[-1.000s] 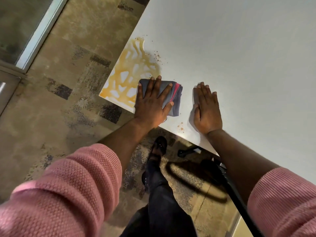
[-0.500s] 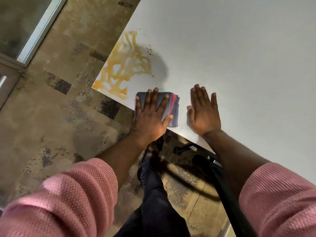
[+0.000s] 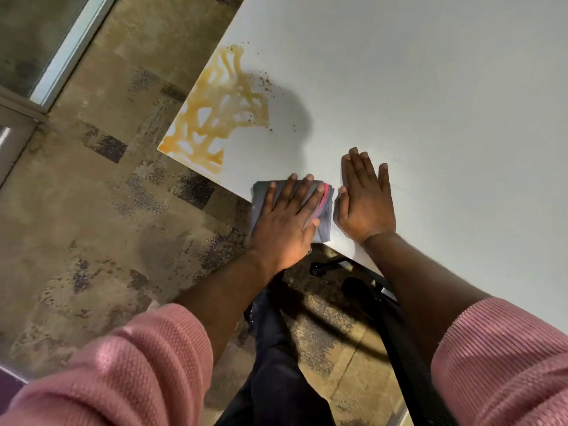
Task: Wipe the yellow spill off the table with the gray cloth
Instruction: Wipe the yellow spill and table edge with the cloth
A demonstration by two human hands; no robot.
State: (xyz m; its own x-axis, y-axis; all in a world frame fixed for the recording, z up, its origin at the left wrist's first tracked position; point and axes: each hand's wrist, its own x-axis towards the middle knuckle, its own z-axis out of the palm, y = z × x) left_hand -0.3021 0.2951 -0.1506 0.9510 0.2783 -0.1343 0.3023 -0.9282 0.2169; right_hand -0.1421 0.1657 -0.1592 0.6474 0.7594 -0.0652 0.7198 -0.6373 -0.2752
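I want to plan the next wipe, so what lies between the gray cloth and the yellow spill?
Only bare white table, in the head view, separates the folded gray cloth from the yellow spill.

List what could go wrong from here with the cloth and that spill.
1. The yellow spill reaches the table edge, so an outward wipe could push it onto the floor.
2. The gray cloth under the left hand overhangs the near edge and might slip off.
3. Scattered specks beside the spill may get missed.
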